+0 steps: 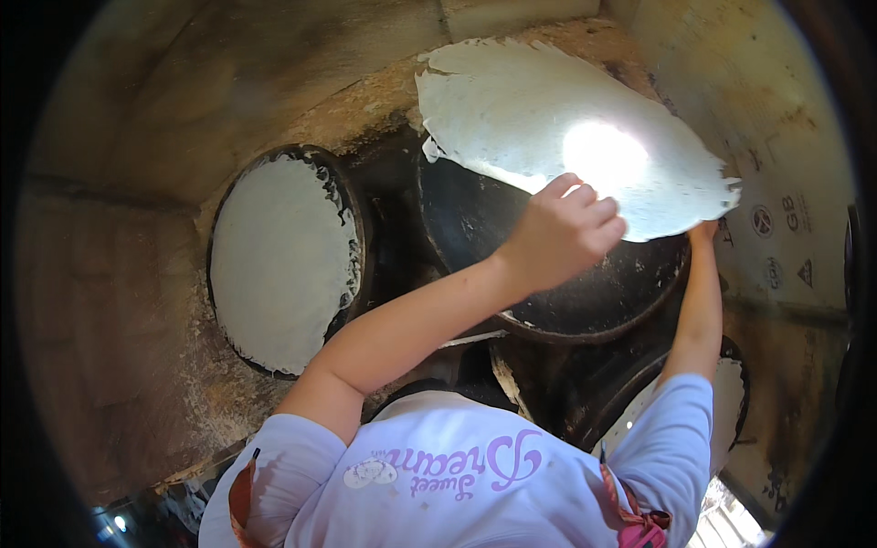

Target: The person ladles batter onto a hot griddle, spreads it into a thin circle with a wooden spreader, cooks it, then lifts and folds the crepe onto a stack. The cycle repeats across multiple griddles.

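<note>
A large thin white sheet of flatbread or batter (507, 103) is raised at a slant over a round black pan (589, 301), partly off its surface. My left hand (565, 229), fingers curled, pinches the sheet's near edge. At the sheet's right end is my right hand (703, 233), mostly hidden behind the sheet, so its fingers do not show. Bright glare lies on the sheet beside my left hand. To the left, a second round pan (363, 274) holds a flat white layer (281, 260) with ragged edges along its right side.
At the lower right, partly behind my right arm, another round pan (743, 411) holds a white layer. Stained panels (774, 171) stand close on the right, bearing printed marks. A brown tiled or panelled wall (103, 294) rises on the left. White residue crusts the surface between the pans.
</note>
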Motion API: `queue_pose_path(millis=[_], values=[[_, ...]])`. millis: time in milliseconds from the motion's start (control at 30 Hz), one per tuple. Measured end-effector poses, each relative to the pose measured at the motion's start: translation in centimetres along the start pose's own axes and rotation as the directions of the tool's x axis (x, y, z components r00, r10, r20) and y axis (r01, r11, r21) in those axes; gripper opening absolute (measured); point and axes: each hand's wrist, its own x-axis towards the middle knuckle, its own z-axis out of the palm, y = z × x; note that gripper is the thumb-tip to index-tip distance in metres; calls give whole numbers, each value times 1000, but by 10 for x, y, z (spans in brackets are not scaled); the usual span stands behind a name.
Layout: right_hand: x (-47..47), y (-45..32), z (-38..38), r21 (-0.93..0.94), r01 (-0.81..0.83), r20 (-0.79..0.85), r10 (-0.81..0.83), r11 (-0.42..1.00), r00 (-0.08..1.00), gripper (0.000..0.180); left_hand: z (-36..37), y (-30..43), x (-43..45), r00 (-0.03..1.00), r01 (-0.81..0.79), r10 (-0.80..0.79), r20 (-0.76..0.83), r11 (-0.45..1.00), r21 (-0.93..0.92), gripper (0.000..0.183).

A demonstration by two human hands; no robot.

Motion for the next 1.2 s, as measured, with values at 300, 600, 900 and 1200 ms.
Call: queue_pose_path(millis=[300, 600, 900, 1200], values=[[-297, -1, 22, 407, 614, -198, -591, 677, 782, 44, 90, 20, -187, 946, 241, -197, 258, 958, -154, 11], [-446, -92, -58, 319, 724, 2, -764, 612, 645, 46, -100, 84, -229, 985, 15, 24, 168, 974, -228, 2], [-546, 4, -158, 911, 240, -112, -361, 334, 926, 32, -195, 121, -348, 709, 638, -704, 39, 617, -461, 32], [-756, 197, -135, 992, 98, -61, 358, -84, 932, 43, -135, 284, -423, 225, 668, -102, 969, -708, -230, 68]])
